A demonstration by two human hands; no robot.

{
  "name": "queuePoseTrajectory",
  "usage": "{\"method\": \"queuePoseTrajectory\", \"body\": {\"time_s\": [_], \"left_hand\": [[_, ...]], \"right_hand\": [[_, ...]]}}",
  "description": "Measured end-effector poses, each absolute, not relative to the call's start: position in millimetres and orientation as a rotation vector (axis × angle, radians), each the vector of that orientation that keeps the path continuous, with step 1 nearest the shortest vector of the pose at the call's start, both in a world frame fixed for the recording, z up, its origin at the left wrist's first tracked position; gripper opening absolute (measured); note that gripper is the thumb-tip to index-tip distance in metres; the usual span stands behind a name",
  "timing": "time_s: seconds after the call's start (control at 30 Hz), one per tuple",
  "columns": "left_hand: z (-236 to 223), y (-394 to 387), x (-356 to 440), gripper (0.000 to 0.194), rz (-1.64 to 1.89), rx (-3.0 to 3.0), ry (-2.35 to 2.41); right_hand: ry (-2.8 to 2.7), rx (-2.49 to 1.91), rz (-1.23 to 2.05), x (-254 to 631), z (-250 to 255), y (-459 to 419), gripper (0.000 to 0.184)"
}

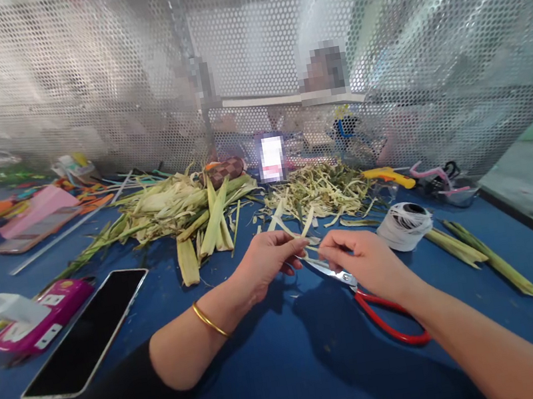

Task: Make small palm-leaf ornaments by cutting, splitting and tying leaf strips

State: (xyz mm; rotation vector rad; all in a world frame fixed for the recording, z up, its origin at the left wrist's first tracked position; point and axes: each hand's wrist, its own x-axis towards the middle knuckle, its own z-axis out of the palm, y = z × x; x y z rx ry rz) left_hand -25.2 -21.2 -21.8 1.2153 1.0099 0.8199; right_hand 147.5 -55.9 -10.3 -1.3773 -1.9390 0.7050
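Observation:
My left hand is closed in a pinch on a few thin, pale husk strips, whose ends stick up past the fingers. Close by on the right, my right hand has its thumb and forefinger pressed together at the lower end of the strips. Below my right hand, scissors with red handles lie on the blue table, partly covered by that hand. A spool of white thread stands just beyond my right hand.
Behind my hands lie a heap of long green husks and a pile of shredded strips. A phone and a magenta power strip are at left. Leaf stalks lie at right. A perforated metal screen bounds the back.

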Motion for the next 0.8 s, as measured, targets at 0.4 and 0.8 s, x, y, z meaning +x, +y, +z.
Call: {"method": "queuePoseTrajectory", "body": {"time_s": [0.4, 0.8], "left_hand": [[-19, -27, -24, 0.041, 0.626, 1.196, 0.92], [-23, -29, -22, 0.026, 0.564, 1.282, 0.917]], "right_hand": [[-1.44, -1.276, 1.029, 144, -27, -46, 0.028], [-1.326, -1.253, 0.89, 133, -33, -51, 0.026]]}}
